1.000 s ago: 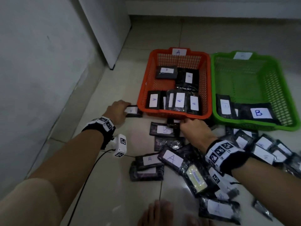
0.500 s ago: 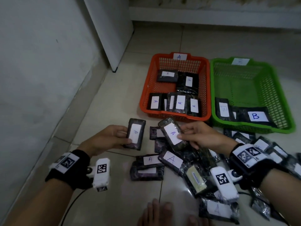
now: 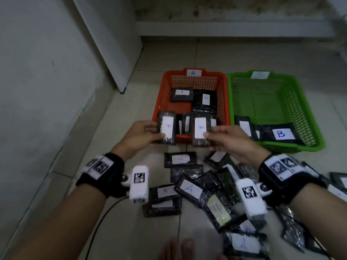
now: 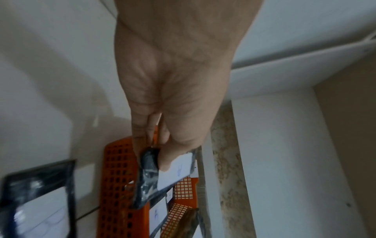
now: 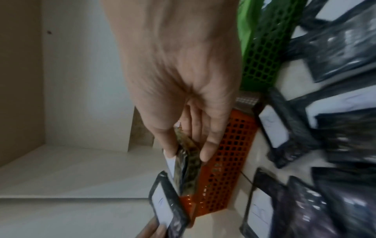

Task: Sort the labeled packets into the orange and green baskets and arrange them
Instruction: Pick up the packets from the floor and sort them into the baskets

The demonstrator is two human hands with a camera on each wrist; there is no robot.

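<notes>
My left hand (image 3: 142, 136) pinches a black packet (image 3: 166, 127) with a white A label, held upright over the near rim of the orange basket (image 3: 224, 94). My right hand (image 3: 225, 136) pinches a second A-labeled packet (image 3: 200, 128) beside it. The left wrist view shows thumb and fingers on the packet (image 4: 179, 169) above the orange basket (image 4: 118, 185). In the right wrist view the packet (image 5: 189, 162) is edge-on between thumb and fingers. The orange basket holds several A packets (image 3: 181, 93). The green basket (image 3: 300, 102) holds B packets (image 3: 281, 134).
A heap of black labeled packets (image 3: 189, 188) covers the tiled floor in front of the baskets, spreading to the right. A white wall (image 3: 37, 91) runs along the left, a white cabinet corner (image 3: 120, 53) stands behind. My toes (image 3: 180, 248) show at the bottom edge.
Both hands lifted their packets from the floor pile and carried them forward, up to the near rim of the orange basket. The packets now stand upright side by side.
</notes>
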